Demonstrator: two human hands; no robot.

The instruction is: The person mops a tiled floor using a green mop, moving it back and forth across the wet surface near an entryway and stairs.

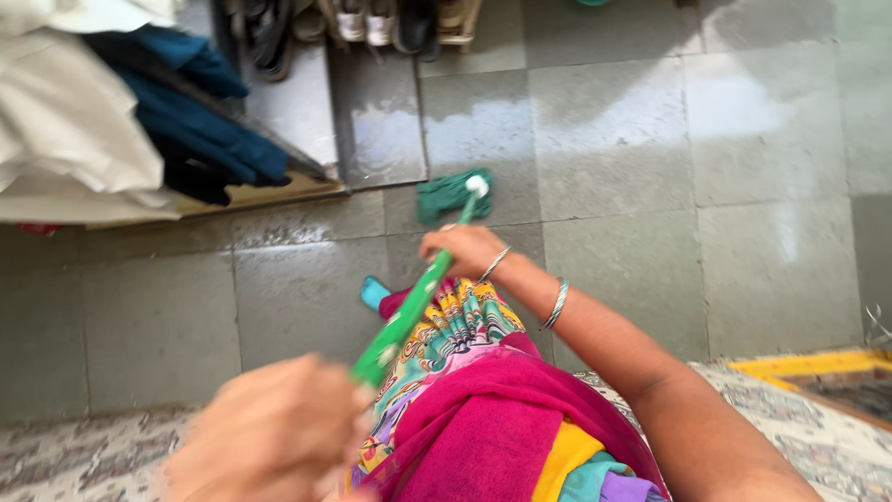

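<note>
From the head view I see my right hand point(465, 249) wrapped round the green mop handle point(413, 302) lower down, my blurred left hand point(274, 432) gripping its top end. The green mop head point(448, 193) rests on the wet tiled floor point(650, 167) just beyond my right hand.

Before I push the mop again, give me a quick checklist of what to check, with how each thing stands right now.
1. Right hand on the green mop handle: ok, closed around it low down.
2. Left hand on the handle's top end: ok, though blurred.
3. Green mop head flat on the tiled floor: ok, it lies on the tile.
4. Path ahead: not ok, the shoes sit close beyond the mop head.
5. Hanging blue cloth clear of the mop: ok, it is off to one side.
6. Floor wetness underfoot: cannot tell, only a sheen shows.
</note>
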